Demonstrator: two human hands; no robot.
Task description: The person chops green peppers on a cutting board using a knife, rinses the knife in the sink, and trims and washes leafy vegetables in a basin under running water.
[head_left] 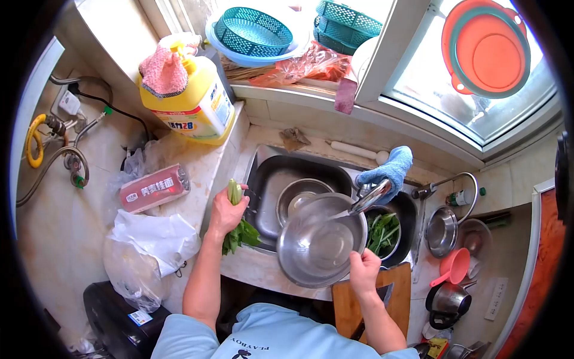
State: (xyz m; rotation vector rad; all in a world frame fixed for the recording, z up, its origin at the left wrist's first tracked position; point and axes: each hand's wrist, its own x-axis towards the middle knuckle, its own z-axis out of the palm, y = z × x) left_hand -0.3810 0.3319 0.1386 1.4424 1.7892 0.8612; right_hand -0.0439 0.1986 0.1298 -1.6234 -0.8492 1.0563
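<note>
My left hand (227, 210) is wrapped round a bunch of leafy greens (241, 234), stems up, at the left edge of the sink (258, 203). With my right hand (364, 269) I grip the rim of a large metal bowl (317, 254), which is tilted under the faucet (372, 196). Water runs from the spout into the bowl. A smaller metal bowl (287, 200) sits in the left basin, partly hidden by the large one. More greens (382, 232) lie in a container in the right basin. A blue cloth (391, 170) hangs over the faucet.
A cutting board (399, 299) with a knife (388, 294) lies by my right forearm. Left of the sink are a yellow jug (200, 110), a red noodle pack (154, 188) and a white plastic bag (149, 239). A pink ladle (457, 265) and pans stand at right.
</note>
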